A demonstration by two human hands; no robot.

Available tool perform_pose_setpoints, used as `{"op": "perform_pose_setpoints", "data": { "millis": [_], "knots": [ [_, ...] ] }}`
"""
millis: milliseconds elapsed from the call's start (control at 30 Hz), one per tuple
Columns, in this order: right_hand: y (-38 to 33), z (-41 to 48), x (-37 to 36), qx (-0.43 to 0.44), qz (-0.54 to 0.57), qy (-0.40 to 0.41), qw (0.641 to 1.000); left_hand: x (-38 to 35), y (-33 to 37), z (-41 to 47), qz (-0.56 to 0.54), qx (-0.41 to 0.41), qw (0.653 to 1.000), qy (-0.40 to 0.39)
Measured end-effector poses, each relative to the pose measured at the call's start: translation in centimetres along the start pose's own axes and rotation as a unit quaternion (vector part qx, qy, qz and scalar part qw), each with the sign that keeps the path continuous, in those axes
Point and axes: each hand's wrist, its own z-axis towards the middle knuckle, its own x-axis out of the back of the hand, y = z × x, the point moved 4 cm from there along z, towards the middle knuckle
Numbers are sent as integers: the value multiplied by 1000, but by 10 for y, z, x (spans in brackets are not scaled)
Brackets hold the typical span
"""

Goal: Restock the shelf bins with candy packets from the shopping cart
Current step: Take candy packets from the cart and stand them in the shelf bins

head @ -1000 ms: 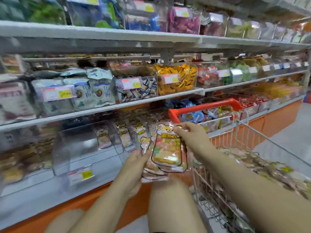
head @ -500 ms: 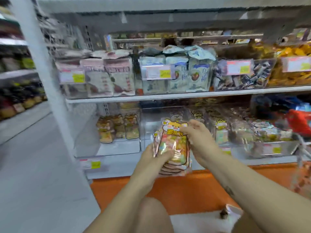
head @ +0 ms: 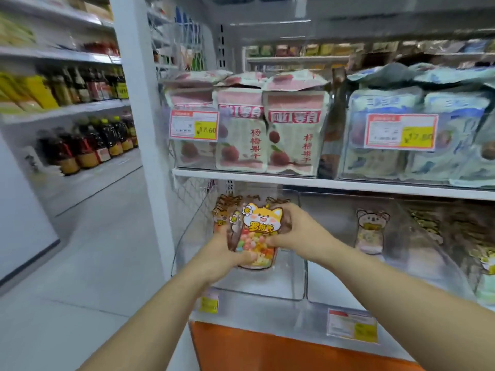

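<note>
I hold a stack of candy packets, each with a cartoon fox on top and coloured sweets showing through. My left hand grips the stack from below on the left. My right hand grips its upper right side. The stack is inside the mouth of a clear plastic bin at the left end of the low shelf. A few matching packets stand at the back of that bin. The shopping cart is out of view.
To the right is another clear bin with a bear-shaped packet. The shelf above carries bins of pink and blue snack bags. A white upright post stands to the left, with an aisle and bottle shelves beyond.
The view has swung left, away from the cart. Both hands have carried the packet stack forward and left, from in front of the shelf into the leftmost clear bin.
</note>
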Motion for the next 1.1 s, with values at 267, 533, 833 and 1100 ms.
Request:
{"op": "perform_pose_setpoints", "data": {
  "millis": [267,533,833,1100],
  "knots": [
    [35,76,27,-21,-421,34,906,-51,-63,133,-10,53,999,-4],
    [46,100,25,-47,-510,49,858,-63,-60,143,-35,83,995,40],
    [54,107,21,-64,-508,29,858,-64,-50,150,48,100,994,-27],
    [55,105,19,-71,-490,37,868,-68,-48,149,120,74,990,-9]
  ]
}}
